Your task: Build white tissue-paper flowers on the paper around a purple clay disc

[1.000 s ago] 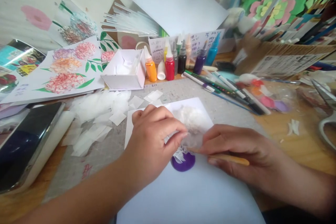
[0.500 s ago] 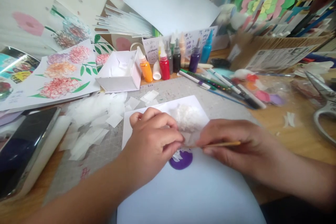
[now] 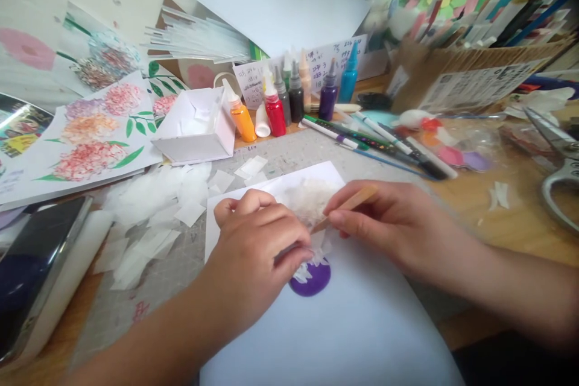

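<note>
Evidently the wooden surface (image 3: 520,235) carries one grey mat (image 3: 113,307), presumably laid to protect the wood. One white sheet (image 3: 325,338) lies over it, centre to lower centre of the frame. Two hands meet above the sheet at mid-frame. The left hand (image 3: 262,241) is narrow, thumb and forefinger drawn together; whether they pinch anything cannot be told. The right hand (image 3: 384,211) holds one wooden stick (image 3: 357,199) near its lower end, likely for fine control. A heap of white paper pieces (image 3: 154,193), left of centre, overlaps too much to count; its position suggests easy reach for the left hand. One pair of scissors (image 3: 549,131) rests at far right. Nine bottles (image 3: 275,114) are counted at upper centre, some partly hidden, apparently stood upright for ready selection. One purple patch (image 3: 314,286) is on the sheet, just below the left fingertips, bearing several white slips (image 3: 301,272), number indistinct.
</note>
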Demonstrator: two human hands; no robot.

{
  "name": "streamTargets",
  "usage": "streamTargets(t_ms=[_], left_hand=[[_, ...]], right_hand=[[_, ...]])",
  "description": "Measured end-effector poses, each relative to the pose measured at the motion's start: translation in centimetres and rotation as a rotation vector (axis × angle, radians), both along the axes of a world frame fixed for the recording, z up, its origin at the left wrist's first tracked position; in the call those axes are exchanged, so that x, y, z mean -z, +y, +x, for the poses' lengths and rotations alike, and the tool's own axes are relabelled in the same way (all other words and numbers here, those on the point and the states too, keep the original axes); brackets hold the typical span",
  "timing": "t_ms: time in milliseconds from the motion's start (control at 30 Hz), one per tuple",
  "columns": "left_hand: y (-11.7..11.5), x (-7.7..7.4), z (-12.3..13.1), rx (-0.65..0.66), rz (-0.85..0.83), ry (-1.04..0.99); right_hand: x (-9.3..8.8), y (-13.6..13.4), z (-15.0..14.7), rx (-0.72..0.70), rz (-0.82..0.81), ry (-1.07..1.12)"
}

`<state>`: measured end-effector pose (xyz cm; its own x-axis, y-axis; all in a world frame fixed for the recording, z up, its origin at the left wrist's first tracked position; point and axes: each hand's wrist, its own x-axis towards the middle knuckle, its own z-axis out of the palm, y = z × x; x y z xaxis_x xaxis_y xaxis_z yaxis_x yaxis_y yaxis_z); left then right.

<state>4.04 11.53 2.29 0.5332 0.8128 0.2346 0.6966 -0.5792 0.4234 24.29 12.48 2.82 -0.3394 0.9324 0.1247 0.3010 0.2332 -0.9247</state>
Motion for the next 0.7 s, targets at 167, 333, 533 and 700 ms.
streamTargets(t_ms=[167, 333, 533, 700], left_hand=[[0.0, 0.1, 0.0, 0.028, -0.004, 0.010], [0.1, -0.1, -0.1, 0.010, -0.011, 0.020], [0.4, -0.3, -0.6, -0.074, 0.003, 0.020], [0.4, -0.2, -0.6, -0.088, 0.006, 0.010]], right_hand=[[0.0, 0.1, -0.2, -0.034, -0.039, -0.060], [0.1, 0.1, -0.4, -0.103, -0.065, -0.084], [0.2, 0.8, -0.8, -0.114, -0.057, -0.158], [0.0, 1.1, -1.1, -0.084, -0.104, -0.185]])
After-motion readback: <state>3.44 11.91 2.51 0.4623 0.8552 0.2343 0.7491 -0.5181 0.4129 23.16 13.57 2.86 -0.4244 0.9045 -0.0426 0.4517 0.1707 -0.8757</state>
